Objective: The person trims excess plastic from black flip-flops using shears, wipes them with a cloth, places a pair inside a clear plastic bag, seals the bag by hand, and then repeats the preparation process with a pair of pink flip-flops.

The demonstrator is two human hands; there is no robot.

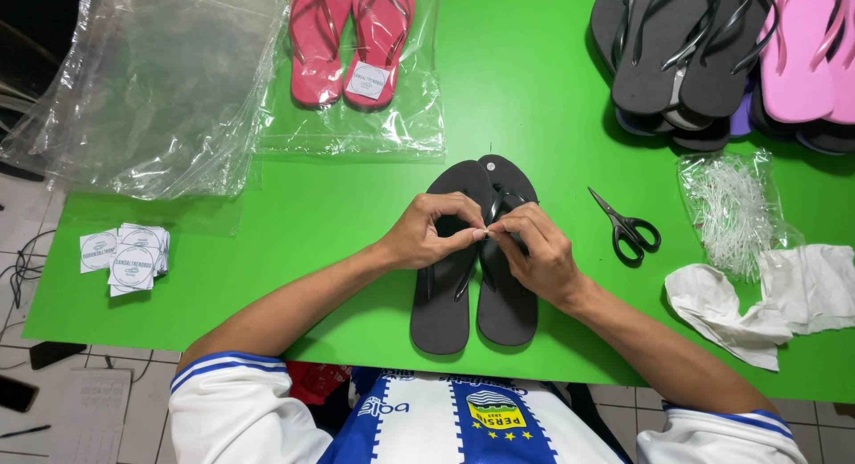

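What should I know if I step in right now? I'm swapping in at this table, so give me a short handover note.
Left hand and right hand: fingertips pinched together over the straps of the black flip-flop pair, mid-table; what they pinch is too small to tell.
Red pair already lies in a clear bag with a label.
Scissors and bag of white ties lie right; labels left; unbagged pairs stacked far right.
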